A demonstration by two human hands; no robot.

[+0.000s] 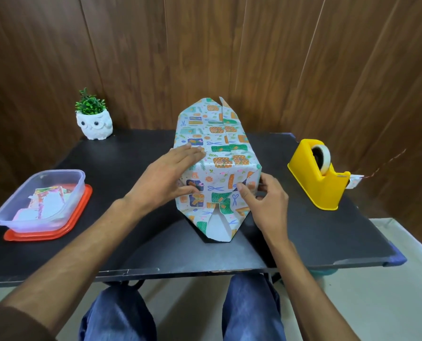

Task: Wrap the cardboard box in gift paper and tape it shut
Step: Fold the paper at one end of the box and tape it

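Note:
The box (pixel 219 153) stands in the middle of the black table, covered in white gift paper with orange, green and blue prints. A pointed paper flap sticks up at its far end, and another flap (pixel 217 222) lies on the table at the near end. My left hand (pixel 170 175) lies flat on the box's left side, fingers straight across the top edge and thumb on the near face. My right hand (pixel 264 200) is at the near right corner, thumb pressing the near face and fingers curled round the paper edge there.
A yellow tape dispenser (pixel 320 178) with a white roll stands at the right. A clear plastic tub (pixel 42 200) of paper scraps sits on an orange lid at the left. A white owl pot (pixel 94 124) with a green plant stands at the back left. The table's front edge (pixel 180 269) is close to my knees.

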